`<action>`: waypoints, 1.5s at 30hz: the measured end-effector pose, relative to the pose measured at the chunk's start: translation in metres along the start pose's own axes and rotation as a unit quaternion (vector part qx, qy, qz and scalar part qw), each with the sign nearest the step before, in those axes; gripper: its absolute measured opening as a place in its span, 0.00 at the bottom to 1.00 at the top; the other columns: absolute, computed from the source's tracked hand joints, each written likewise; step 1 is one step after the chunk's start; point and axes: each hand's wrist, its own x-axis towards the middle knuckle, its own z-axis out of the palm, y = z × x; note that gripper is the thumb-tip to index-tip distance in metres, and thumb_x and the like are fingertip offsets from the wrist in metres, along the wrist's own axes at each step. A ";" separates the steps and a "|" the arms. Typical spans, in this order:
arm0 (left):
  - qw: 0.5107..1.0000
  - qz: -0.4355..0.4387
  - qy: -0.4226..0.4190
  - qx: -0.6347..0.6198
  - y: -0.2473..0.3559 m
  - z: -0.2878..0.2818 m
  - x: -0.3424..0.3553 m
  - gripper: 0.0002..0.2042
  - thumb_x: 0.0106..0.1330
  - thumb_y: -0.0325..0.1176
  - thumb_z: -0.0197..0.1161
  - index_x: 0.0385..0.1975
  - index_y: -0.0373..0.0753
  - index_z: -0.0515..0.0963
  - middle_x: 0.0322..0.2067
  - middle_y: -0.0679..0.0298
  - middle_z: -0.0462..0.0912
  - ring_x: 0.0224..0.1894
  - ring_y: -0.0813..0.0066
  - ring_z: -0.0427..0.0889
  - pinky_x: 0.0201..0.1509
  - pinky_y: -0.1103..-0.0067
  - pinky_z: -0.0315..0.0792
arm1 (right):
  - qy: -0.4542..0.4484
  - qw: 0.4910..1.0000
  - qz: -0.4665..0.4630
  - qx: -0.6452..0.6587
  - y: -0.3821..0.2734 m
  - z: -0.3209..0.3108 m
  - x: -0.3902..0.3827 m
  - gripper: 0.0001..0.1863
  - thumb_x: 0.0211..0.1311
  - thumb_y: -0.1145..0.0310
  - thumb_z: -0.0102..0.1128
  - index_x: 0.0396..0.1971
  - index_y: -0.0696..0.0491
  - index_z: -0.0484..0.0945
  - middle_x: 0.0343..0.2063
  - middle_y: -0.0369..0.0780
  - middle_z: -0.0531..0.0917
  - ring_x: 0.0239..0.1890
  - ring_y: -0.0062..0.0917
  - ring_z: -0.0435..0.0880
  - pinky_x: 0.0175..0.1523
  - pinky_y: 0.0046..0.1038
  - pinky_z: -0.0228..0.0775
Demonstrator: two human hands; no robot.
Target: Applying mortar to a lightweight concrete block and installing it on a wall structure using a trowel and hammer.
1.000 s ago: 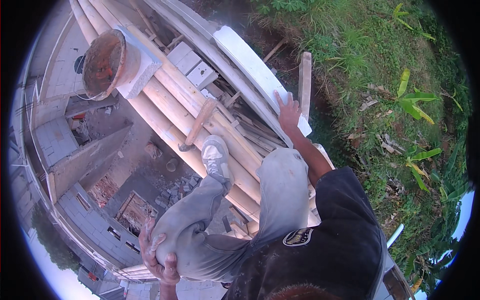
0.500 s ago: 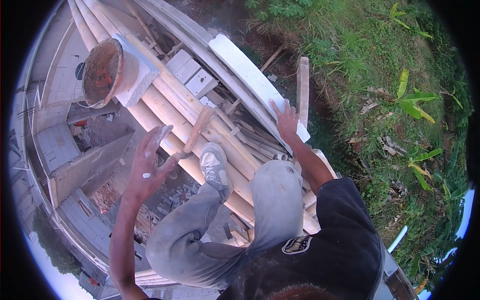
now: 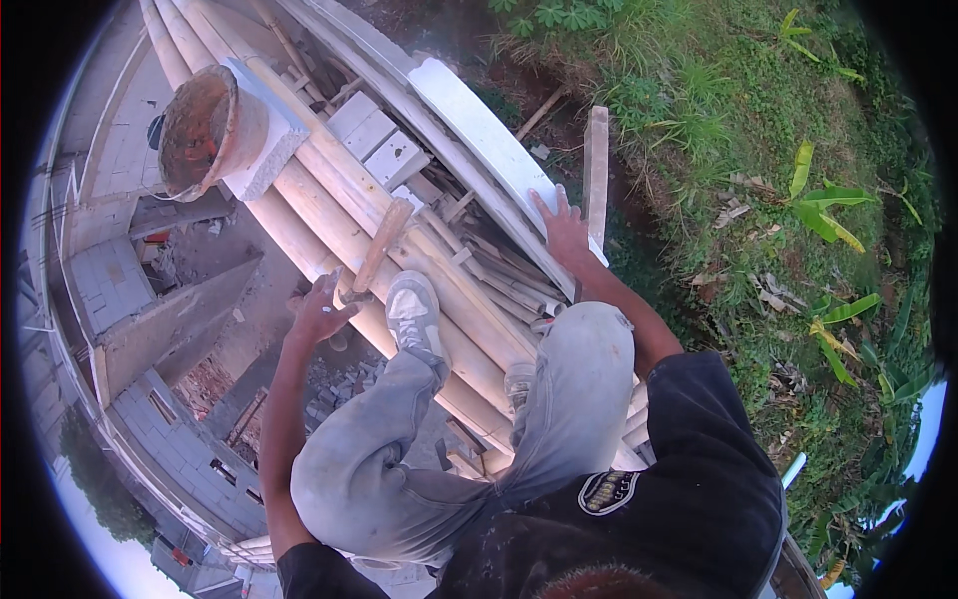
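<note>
My left hand (image 3: 321, 309) is over the left edge of the pale round poles (image 3: 309, 205), fingers apart and holding nothing I can see. Close to its fingertips lies a short wooden piece (image 3: 384, 243) with a dark lower end, set across the poles. My right hand (image 3: 567, 235) rests with spread fingers on the near end of a long white block (image 3: 479, 130), which lies along the wall top. One grey shoe (image 3: 412, 314) stands on the poles, and the other shows partly behind my right knee.
A mortar-stained bucket (image 3: 205, 130) sits at the far left against a pale block (image 3: 274, 140) on the poles. Grey blocks (image 3: 364, 130) and loose timber fill the gap beside the wall. Left lies a drop to rubble (image 3: 339, 389); right, a grassy slope (image 3: 738, 200).
My left hand has come down and nearer the dark end of the wooden piece. My right knee has shifted right, showing the second shoe. My right hand stays on the white block.
</note>
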 end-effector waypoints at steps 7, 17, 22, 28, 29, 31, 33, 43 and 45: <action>0.999 -0.041 0.027 -0.019 0.002 0.028 -0.037 0.42 0.57 0.50 0.66 0.66 0.33 0.56 0.62 0.42 0.62 0.64 0.51 0.64 0.66 0.65 0.60 | -0.109 0.994 -0.027 0.005 0.006 -0.018 0.014 0.51 0.53 0.79 0.57 0.70 0.25 0.41 0.70 0.51 0.43 0.60 0.54 0.68 0.56 0.49 0.70; 0.997 -0.058 0.044 0.004 0.005 -0.019 -0.121 0.39 0.58 0.45 0.67 0.65 0.32 0.58 0.63 0.46 0.62 0.66 0.52 0.61 0.68 0.67 0.57 | -0.092 0.994 -0.059 -0.012 0.011 -0.015 0.011 0.58 0.46 0.62 0.72 0.70 0.29 0.37 0.69 0.56 0.43 0.57 0.52 0.71 0.55 0.45 0.72; 0.985 0.020 0.173 0.002 0.036 -0.084 -0.064 0.38 0.56 0.44 0.67 0.64 0.35 0.59 0.62 0.46 0.63 0.64 0.48 0.63 0.66 0.64 0.60 | -0.080 0.995 -0.053 -0.004 0.007 -0.019 0.008 0.59 0.46 0.55 0.72 0.71 0.30 0.36 0.69 0.55 0.45 0.59 0.53 0.69 0.55 0.48 0.71; 0.961 0.049 0.004 0.271 0.059 -0.056 -0.017 0.39 0.55 0.44 0.67 0.67 0.50 0.56 0.62 0.53 0.63 0.60 0.47 0.67 0.59 0.56 0.67 | -0.055 0.997 -0.044 0.025 0.000 -0.027 0.009 0.58 0.47 0.50 0.70 0.71 0.33 0.36 0.69 0.52 0.46 0.62 0.53 0.65 0.56 0.52 0.67; 0.969 0.047 -0.026 0.243 0.061 -0.048 -0.004 0.41 0.53 0.45 0.68 0.68 0.55 0.54 0.62 0.55 0.63 0.59 0.48 0.68 0.58 0.52 0.68 | -0.042 0.998 -0.043 0.033 -0.001 -0.028 0.009 0.58 0.47 0.49 0.70 0.71 0.34 0.37 0.70 0.51 0.47 0.63 0.53 0.63 0.57 0.53 0.66; 0.964 0.029 -0.071 0.256 0.063 -0.031 0.020 0.45 0.51 0.48 0.70 0.69 0.52 0.52 0.61 0.57 0.63 0.59 0.50 0.69 0.57 0.53 0.69 | -0.004 0.998 -0.045 0.052 -0.003 -0.030 0.007 0.57 0.47 0.49 0.70 0.71 0.34 0.38 0.70 0.50 0.47 0.63 0.52 0.62 0.58 0.53 0.65; 0.963 -0.010 -0.113 0.245 0.065 -0.015 0.047 0.48 0.50 0.49 0.70 0.70 0.50 0.49 0.59 0.56 0.65 0.58 0.51 0.70 0.56 0.53 0.69 | 0.038 0.994 -0.059 0.079 -0.004 -0.032 0.003 0.53 0.49 0.51 0.69 0.71 0.37 0.43 0.69 0.48 0.49 0.65 0.48 0.60 0.61 0.51 0.61; 0.984 -0.002 -0.008 0.178 0.049 0.056 0.072 0.23 0.60 0.36 0.60 0.53 0.39 0.61 0.43 0.53 0.75 0.46 0.52 0.78 0.43 0.58 0.74 | 0.127 0.942 -0.287 0.118 -0.085 -0.025 -0.041 0.38 0.55 0.66 0.60 0.67 0.37 0.57 0.66 0.43 0.58 0.67 0.39 0.57 0.70 0.51 0.44; 0.945 0.089 -0.041 0.311 0.060 0.050 0.065 0.22 0.59 0.37 0.61 0.51 0.39 0.63 0.43 0.56 0.74 0.46 0.56 0.77 0.43 0.61 0.73 | 0.300 0.881 -0.363 0.049 -0.112 -0.026 -0.038 0.33 0.57 0.65 0.56 0.65 0.34 0.61 0.65 0.40 0.61 0.67 0.38 0.59 0.70 0.48 0.47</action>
